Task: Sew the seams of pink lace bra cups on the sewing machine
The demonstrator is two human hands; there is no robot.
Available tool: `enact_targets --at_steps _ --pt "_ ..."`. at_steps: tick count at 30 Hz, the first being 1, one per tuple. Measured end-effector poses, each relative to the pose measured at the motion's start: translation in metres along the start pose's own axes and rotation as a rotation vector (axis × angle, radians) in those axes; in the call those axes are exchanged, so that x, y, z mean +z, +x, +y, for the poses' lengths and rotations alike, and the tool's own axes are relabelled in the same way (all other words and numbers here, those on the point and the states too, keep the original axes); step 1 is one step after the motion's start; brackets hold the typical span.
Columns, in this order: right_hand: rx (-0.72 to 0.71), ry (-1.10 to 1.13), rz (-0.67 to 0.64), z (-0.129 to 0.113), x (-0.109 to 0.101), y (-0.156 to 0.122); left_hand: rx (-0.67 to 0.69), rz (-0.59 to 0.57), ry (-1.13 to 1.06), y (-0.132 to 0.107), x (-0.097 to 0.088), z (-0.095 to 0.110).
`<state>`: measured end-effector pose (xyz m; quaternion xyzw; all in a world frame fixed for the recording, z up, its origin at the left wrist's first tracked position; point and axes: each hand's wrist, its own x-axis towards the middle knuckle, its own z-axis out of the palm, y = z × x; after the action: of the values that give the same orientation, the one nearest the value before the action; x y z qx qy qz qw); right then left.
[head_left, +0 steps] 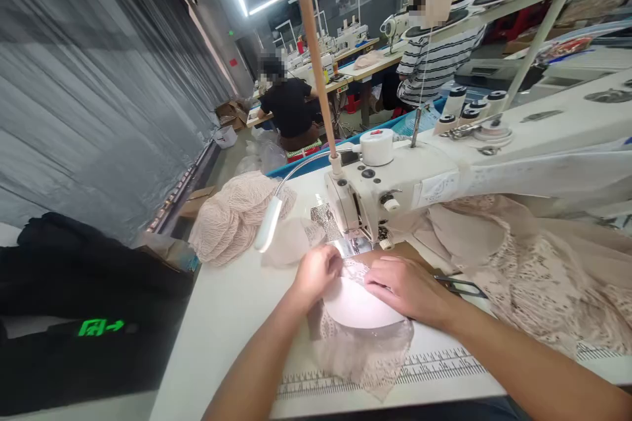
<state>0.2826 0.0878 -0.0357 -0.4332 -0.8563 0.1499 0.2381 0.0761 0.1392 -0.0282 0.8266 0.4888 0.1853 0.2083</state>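
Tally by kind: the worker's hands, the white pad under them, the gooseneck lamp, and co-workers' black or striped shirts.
Hands: 2 (left hand, right hand)
White pad: 1
Lamp: 1
Black shirt: 1
Striped shirt: 1
Total: 6

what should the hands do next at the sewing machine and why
Probably ease the lace piece slightly forward: the left hand and right hand rest at either side of the white panel lying on it, and its far edge sits just in front of the sewing machine's needle area.

Left hand [318,271] and right hand [402,284] touch lace [354,270]
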Motion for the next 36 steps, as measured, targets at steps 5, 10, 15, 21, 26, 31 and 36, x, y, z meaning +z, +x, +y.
enact_targets --at_steps 5,10,15,21,26,31,36 --pt "0.011 -0.071 0.043 0.003 0.009 0.002 0.084 0.115 0.111 -0.014 -0.014 0.013" --pt "0.012 -0.111 0.103 0.007 0.013 0.003 0.365 -0.054 0.218 -0.028 -0.002 0.027" --pt "0.053 -0.216 0.081 0.01 0.016 0.004 0.342 -0.086 0.31 -0.023 0.009 0.019" --pt "0.097 -0.281 0.06 0.008 0.018 0.008 0.323 -0.128 0.324 -0.014 0.005 0.011" --pt "0.185 -0.251 0.026 0.004 0.012 0.012 0.328 -0.205 0.33 -0.007 0.0 0.011" --pt "0.224 -0.225 0.011 0.004 0.01 0.014 0.357 -0.237 0.307 -0.002 -0.004 0.009" --pt "0.252 -0.219 0.032 0.005 0.014 0.014 0.396 -0.288 0.333 0.005 -0.009 0.007"
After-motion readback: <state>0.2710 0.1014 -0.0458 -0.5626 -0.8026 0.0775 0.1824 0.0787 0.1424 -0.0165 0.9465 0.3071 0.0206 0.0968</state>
